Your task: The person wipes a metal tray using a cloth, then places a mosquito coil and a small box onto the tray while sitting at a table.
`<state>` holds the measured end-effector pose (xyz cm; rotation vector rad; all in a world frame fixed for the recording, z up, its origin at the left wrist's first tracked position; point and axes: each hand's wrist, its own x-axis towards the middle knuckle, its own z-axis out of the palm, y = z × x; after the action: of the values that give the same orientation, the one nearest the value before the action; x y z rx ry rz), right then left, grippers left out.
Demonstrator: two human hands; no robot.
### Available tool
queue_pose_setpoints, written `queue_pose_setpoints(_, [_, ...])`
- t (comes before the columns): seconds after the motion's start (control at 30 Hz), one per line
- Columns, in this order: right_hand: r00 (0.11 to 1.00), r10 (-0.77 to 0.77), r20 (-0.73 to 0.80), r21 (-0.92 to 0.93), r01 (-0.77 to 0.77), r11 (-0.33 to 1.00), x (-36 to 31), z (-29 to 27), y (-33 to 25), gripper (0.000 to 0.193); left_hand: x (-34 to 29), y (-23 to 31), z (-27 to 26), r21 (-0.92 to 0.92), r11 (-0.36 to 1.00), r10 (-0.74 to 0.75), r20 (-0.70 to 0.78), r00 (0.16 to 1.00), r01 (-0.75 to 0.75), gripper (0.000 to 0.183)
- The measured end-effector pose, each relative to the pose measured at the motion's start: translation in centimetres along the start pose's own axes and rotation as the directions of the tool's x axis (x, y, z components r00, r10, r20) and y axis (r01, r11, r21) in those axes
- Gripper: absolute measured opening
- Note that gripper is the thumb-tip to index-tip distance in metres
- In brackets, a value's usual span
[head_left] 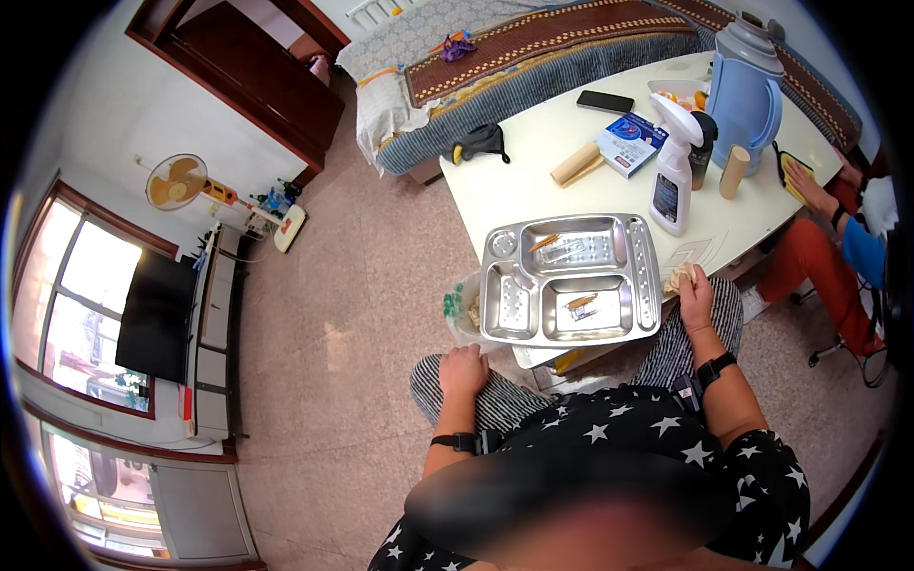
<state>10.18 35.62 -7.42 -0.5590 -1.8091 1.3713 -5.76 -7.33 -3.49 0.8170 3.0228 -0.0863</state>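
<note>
My left hand (464, 369) rests on my left knee, holding nothing, its fingers lying loosely over the striped trouser leg. In my right hand (698, 300) is a crumpled pale cloth or tissue (679, 278), by the table's near edge, just right of the tray. A metal compartment tray (649, 276) lies at the table's near corner. Brownish, slim pieces and shiny reflections show in its two large compartments; I cannot make out exactly what they are.
On the white table (533, 190) stand a spray bottle (672, 186), a blue thermos jug (738, 105), a box (629, 143), tan rolls (575, 165) and a phone (606, 101). A co-worker's hand (811, 190) presses a yellow cloth (795, 178) at right. A clear plastic bag (461, 328) hangs beside the tray.
</note>
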Motion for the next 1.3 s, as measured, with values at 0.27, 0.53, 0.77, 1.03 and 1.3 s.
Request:
queue_pose_setpoints(0.27, [0.999,0.032,0.012,0.015,-0.033,0.999,-0.1,-0.2,-0.2,0.013,0.0,0.1,0.0,0.013,1.000,0.016,-0.007,1.000,-0.015,0.023])
queue_pose_setpoints(0.53, [1.000,0.006,0.004,0.065,-0.006,0.998,0.0,0.1,0.2,0.014,0.0,0.1,0.1,0.015,1.000,0.010,0.004,1.000,-0.010,0.023])
queue_pose_setpoints(0.77, [1.000,0.022,0.015,0.022,-0.022,1.000,0.0,-0.1,0.0,0.015,0.0,0.2,-0.1,0.021,1.000,0.014,-0.013,1.000,-0.014,0.022])
queue_pose_setpoints(1.03, [0.998,0.061,0.010,-0.016,-0.061,0.998,-0.2,0.0,-0.6,0.015,-0.1,0.2,0.0,0.007,1.000,0.015,-0.002,1.000,-0.015,0.023])
queue_pose_setpoints(1.3, [0.999,0.037,0.020,0.057,-0.038,0.998,-1.7,-0.1,-0.9,0.028,0.6,0.4,-0.1,0.003,0.999,0.041,0.066,0.997,-0.041,0.026])
